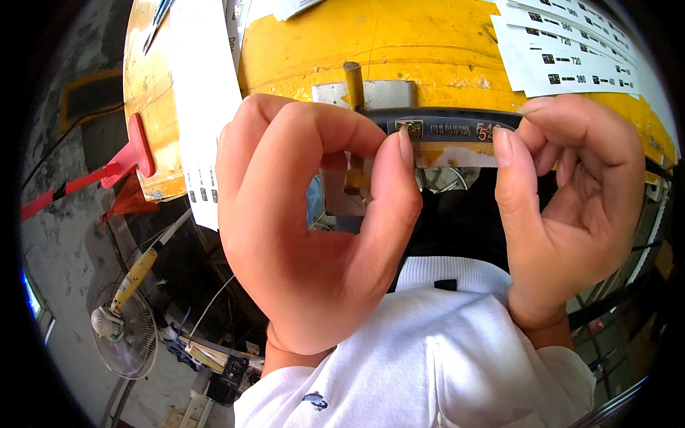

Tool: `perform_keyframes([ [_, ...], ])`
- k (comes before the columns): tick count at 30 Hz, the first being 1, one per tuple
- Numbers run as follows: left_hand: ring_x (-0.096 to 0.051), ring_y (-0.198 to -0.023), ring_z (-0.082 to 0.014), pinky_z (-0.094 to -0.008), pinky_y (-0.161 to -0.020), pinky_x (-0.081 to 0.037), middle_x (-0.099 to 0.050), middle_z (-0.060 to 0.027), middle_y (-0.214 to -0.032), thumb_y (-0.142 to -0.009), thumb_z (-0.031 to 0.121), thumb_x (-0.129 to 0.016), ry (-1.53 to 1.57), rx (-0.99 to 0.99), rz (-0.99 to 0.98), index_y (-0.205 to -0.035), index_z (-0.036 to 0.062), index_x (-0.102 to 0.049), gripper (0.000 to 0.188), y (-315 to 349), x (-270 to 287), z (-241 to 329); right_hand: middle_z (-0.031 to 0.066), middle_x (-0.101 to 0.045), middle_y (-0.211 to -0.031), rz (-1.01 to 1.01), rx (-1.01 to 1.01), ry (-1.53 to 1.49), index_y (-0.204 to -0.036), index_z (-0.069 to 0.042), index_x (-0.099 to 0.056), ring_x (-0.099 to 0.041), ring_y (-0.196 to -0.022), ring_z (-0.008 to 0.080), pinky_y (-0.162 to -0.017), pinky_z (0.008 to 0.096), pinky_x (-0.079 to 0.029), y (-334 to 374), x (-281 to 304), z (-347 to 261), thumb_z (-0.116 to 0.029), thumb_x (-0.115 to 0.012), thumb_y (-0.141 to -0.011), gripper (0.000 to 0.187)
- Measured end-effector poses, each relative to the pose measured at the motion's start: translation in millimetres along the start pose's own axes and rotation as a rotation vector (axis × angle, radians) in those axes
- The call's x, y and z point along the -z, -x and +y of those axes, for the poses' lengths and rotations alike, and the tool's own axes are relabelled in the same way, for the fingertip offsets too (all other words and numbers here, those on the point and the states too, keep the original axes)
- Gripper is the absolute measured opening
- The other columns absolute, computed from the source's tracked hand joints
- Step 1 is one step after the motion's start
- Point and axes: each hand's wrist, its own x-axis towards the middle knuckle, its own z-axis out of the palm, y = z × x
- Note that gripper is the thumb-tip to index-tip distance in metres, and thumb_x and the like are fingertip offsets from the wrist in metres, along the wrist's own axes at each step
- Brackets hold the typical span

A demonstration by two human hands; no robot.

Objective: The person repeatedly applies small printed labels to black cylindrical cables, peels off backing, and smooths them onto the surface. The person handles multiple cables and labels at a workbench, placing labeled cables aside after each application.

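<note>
Held up in front of me is a dark, slightly curved strip. Along its near face lies a clear film with small printed marks, its lower edge hanging past the strip. My left hand pinches the left part between thumb and bent fingers, the thumb tip against the film. At the right end my right hand does likewise, thumb in front and fingers behind. The strip's two ends are partly hidden by my fingers. Just behind the left hand stands a yellowish post at a metal plate.
A worn yellow table spreads beyond my hands. Printed white sheets lie at the far right, and a long white sheet along the left. A red T-shaped piece touches the table's left edge. Lower left is a fan.
</note>
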Motion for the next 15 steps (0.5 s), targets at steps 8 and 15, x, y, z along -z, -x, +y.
perform_keyframes([
  [8,-0.040,-0.070,-0.0112,-0.0235,-0.066,-0.030,-0.046,-0.0021,-0.073,-0.081,0.002,-0.069,0.016,0.031,-0.019,-0.075,0.0006,-0.051,0.018,-1.9,-0.4,1.2,0.0049,-0.060,-0.095,-0.038,-0.048,-0.011,-0.113,-0.001,-0.055,-0.051,-0.070,0.0061,-0.063,0.0184,-0.034,-1.2,1.6,-3.5,0.016,-0.068,-0.076,0.043],
  [15,-0.039,-0.069,-0.0110,-0.0230,-0.065,-0.029,-0.045,-0.0016,-0.073,-0.081,0.002,-0.069,0.017,0.022,-0.007,-0.074,0.0017,-0.050,0.020,-0.8,-2.0,-0.6,0.0054,-0.059,-0.095,-0.030,-0.037,-0.030,-0.113,-0.001,-0.054,-0.050,-0.069,0.0071,-0.064,0.0200,-0.035,0.6,0.2,-0.9,0.016,-0.068,-0.076,0.044],
])
